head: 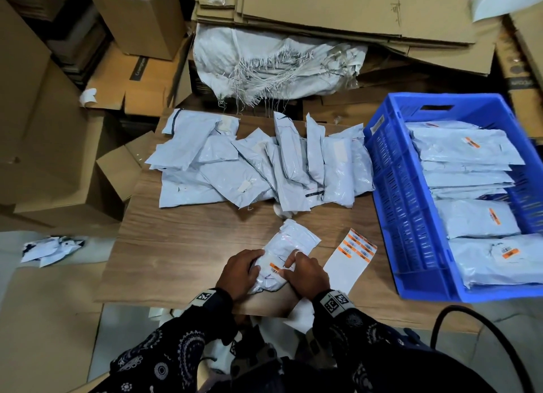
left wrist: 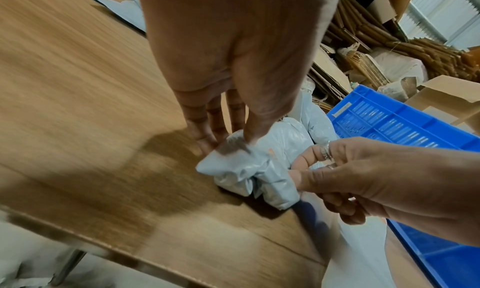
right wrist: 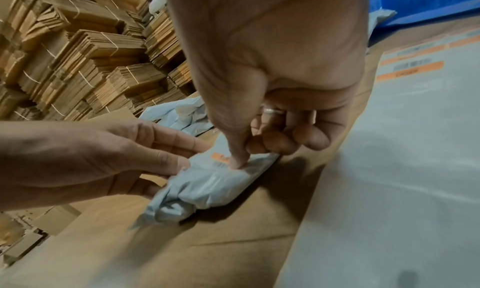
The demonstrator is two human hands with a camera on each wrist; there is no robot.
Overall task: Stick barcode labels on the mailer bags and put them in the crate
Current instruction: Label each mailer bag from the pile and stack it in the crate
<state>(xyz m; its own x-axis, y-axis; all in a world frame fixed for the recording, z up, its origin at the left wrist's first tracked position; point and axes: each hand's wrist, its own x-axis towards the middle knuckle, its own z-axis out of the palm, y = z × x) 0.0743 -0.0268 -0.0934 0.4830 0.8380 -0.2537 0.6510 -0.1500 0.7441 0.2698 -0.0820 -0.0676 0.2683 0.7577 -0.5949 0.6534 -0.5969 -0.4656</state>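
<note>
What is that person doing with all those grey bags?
The person is sticking barcode stickers on mailer bags. Right now one mailer bag lies on the wooden table. The left hand steadies it while the right hand presses an orange label down with its thumb. More stickers wait on the label sheet beside it. A pile of unlabelled bags sits further back, and labelled ones fill the blue crate.

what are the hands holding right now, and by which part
Both are on one crumpled pale grey plastic mailer bag on the wooden table. The left hand grips its near left edge; the right hand presses a thumb beside its orange barcode label.
</note>
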